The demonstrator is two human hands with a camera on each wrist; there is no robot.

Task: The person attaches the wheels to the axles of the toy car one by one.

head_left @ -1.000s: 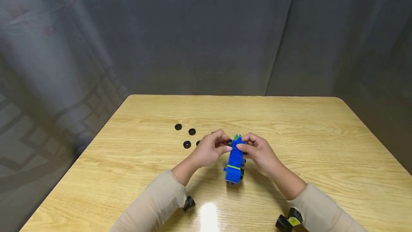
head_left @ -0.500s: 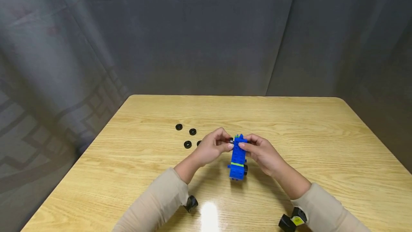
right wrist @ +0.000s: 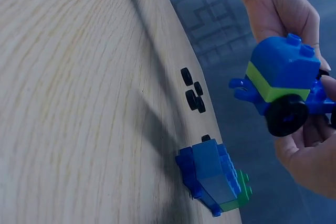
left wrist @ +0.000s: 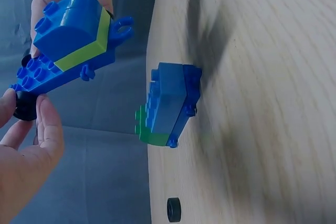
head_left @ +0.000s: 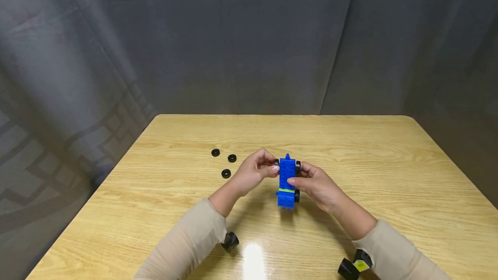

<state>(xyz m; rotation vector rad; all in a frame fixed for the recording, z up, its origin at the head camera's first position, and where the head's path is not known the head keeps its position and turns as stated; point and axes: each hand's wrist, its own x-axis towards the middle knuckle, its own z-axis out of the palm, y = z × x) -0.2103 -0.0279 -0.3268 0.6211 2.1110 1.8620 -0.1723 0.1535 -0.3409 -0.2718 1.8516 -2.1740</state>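
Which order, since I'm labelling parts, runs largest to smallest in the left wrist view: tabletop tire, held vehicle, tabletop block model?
Held vehicle
Tabletop block model
Tabletop tire
Apparent size only; true sizes may differ.

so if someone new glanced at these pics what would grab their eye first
Probably the bright blue toy vehicle with a lime-green stripe, held above the table by the right hand while the left hand pinches a black wheel at its far left corner. Next, the loose black wheels lying left of the hands. The wrist views show a second blue build with green bricks, on the table.
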